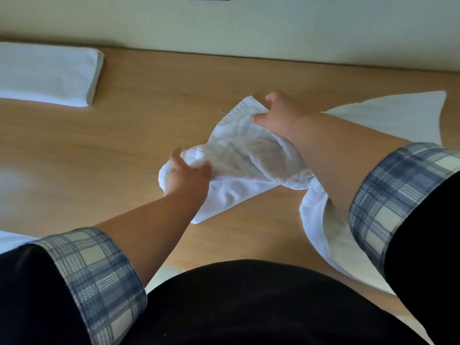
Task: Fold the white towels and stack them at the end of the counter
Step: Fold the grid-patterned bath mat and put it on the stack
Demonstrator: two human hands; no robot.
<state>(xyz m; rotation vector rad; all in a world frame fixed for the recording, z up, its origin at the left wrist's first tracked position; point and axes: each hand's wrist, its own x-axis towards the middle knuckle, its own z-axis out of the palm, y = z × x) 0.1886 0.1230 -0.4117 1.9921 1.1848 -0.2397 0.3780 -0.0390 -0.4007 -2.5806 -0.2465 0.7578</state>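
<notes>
A crumpled white towel lies in the middle of the wooden counter. My left hand grips its near left end. My right hand pinches its far edge, with the forearm lying over the towel's right part. A folded white towel rests flat at the far left end of the counter. Another white towel lies spread at the right, partly hidden by my right arm, and more white cloth hangs off the front edge under that arm.
A pale wall runs along the back of the counter. Bare wood lies between the folded towel and the crumpled one. A bit of white cloth shows at the lower left edge. My dark torso fills the bottom of the view.
</notes>
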